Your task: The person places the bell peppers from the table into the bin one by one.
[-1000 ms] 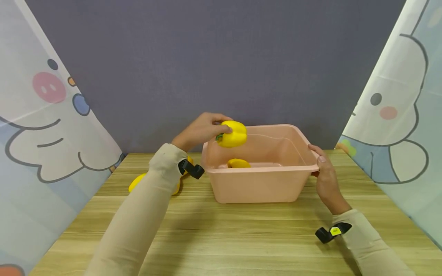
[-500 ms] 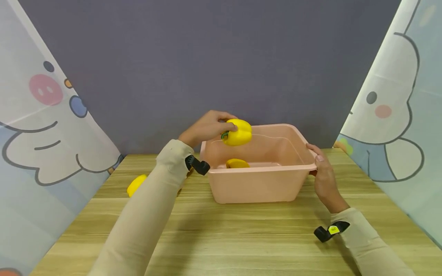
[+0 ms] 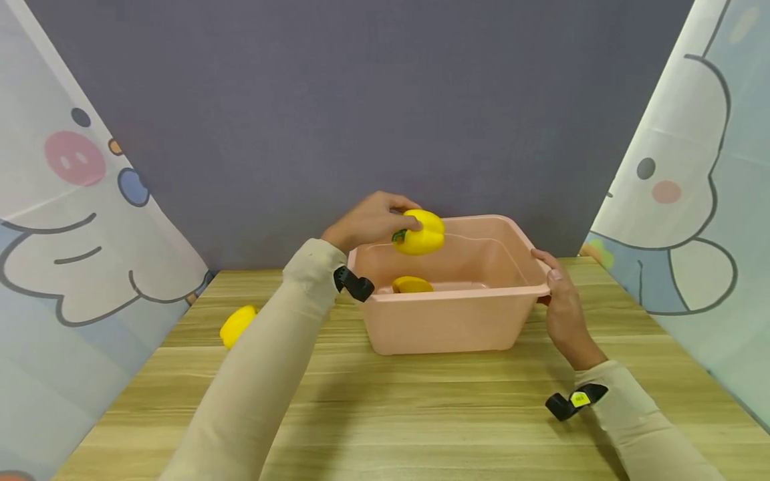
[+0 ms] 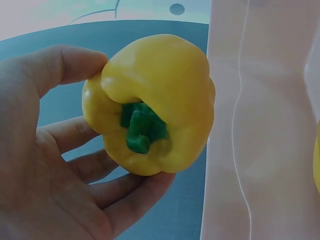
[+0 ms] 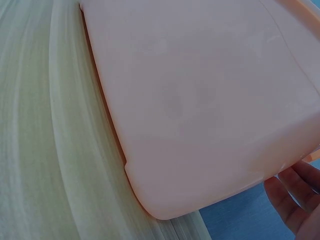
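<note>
My left hand (image 3: 375,220) holds a yellow bell pepper (image 3: 424,234) over the left part of a pink plastic bin (image 3: 451,324). Thumb and fingers curl round the pepper's sides, and its green stem (image 4: 140,127) faces the left wrist camera. Inside the bin, near its left end, lies a yellow item (image 3: 412,285), partly hidden by the front wall. At the bin's right end my right hand (image 3: 565,314) grips the rim, thumb on top and fingers underneath; in the right wrist view its fingers (image 5: 295,192) show beside the bin's outer wall.
Another yellow pepper-like item (image 3: 236,325) lies on the wooden table (image 3: 421,414) at the left, partly covered by my left sleeve. A dark grey wall (image 3: 373,100) stands right behind the bin, with cartoon-printed curtains (image 3: 668,200) at both sides.
My left hand has moved right with the bell pepper, farther over the bin. The right hand keeps its grip on the rim. My left sleeve now hides other yellow items on the table.
</note>
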`<state>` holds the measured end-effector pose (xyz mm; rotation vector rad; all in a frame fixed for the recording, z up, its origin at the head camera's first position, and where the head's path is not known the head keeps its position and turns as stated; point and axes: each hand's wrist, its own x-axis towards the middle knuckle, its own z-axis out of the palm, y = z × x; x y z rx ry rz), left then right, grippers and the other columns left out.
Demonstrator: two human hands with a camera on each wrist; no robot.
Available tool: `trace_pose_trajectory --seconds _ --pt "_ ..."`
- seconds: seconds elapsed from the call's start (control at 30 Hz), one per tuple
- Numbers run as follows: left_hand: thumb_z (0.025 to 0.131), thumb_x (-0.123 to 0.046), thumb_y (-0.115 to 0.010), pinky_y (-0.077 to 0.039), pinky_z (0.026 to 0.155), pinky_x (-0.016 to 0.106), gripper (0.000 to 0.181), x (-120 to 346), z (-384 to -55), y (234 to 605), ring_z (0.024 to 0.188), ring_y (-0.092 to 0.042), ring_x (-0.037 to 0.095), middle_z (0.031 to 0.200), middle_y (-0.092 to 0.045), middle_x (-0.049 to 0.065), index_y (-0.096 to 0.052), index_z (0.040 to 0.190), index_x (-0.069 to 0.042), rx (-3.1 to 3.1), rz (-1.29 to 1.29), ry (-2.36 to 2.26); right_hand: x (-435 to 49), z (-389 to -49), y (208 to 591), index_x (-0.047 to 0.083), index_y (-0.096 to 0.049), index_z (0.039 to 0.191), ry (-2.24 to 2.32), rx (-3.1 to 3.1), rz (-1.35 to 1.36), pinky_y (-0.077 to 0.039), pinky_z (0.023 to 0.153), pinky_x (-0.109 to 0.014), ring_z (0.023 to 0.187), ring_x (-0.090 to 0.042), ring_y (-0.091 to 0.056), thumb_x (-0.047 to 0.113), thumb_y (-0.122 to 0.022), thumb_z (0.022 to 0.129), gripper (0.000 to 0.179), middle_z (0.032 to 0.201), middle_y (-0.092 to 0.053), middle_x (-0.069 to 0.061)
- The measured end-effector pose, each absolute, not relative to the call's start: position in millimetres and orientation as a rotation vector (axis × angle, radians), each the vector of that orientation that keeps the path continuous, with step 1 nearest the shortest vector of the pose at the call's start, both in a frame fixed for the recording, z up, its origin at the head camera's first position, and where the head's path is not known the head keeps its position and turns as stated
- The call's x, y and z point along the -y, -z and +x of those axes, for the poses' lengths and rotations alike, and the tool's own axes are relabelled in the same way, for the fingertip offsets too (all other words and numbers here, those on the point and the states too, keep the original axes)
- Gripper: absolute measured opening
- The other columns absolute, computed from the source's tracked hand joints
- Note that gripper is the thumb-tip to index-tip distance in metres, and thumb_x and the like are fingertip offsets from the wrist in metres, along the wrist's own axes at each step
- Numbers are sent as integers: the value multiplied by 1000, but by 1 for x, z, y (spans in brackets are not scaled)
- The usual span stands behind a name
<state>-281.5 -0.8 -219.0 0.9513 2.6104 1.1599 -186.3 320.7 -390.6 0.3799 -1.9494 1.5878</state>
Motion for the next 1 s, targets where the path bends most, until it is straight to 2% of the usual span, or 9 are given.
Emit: trace_pose_trajectory --seconds 0.23,0.53,0.8,1.0 --pt "94 -29 -68 -53 86 31 43 -9 -282 221 103 -62 15 126 -62 -2 -64 134 -13 -2570 976 -1160 -321 -185 390 3 -43 149 -1588 1936 381 -48 73 -19 95 -17 -55 31 -23 110 52 128 -52 -7" --pt "94 -30 -69 -53 91 38 43 -26 -285 222 102 -61 15 125 -63 -2 -65 134 -15 -2550 1023 -1157 -320 -182 391 4 -44 149 -1585 1924 377 -47 74 -19 95 -17 -56 30 -24 110 51 129 -51 -6" --pt "94 -30 -71 -54 84 29 39 -28 -290 220 102 -62 15 120 -64 -4 -67 130 -16 -2517 999 -1201 -315 -184 392 2 -43 149 -1579 1920 369 -47 73 -20 96 -16 -55 31 -24 110 52 129 -52 -5" --pt "93 -28 -73 -55 85 30 41 -26 -293 223 102 -63 16 119 -65 -3 -67 130 -13 -2475 979 -1249 -309 -187 391 1 -43 149 -1584 1929 384 -47 74 -20 96 -17 -56 31 -24 111 52 130 -52 -6"
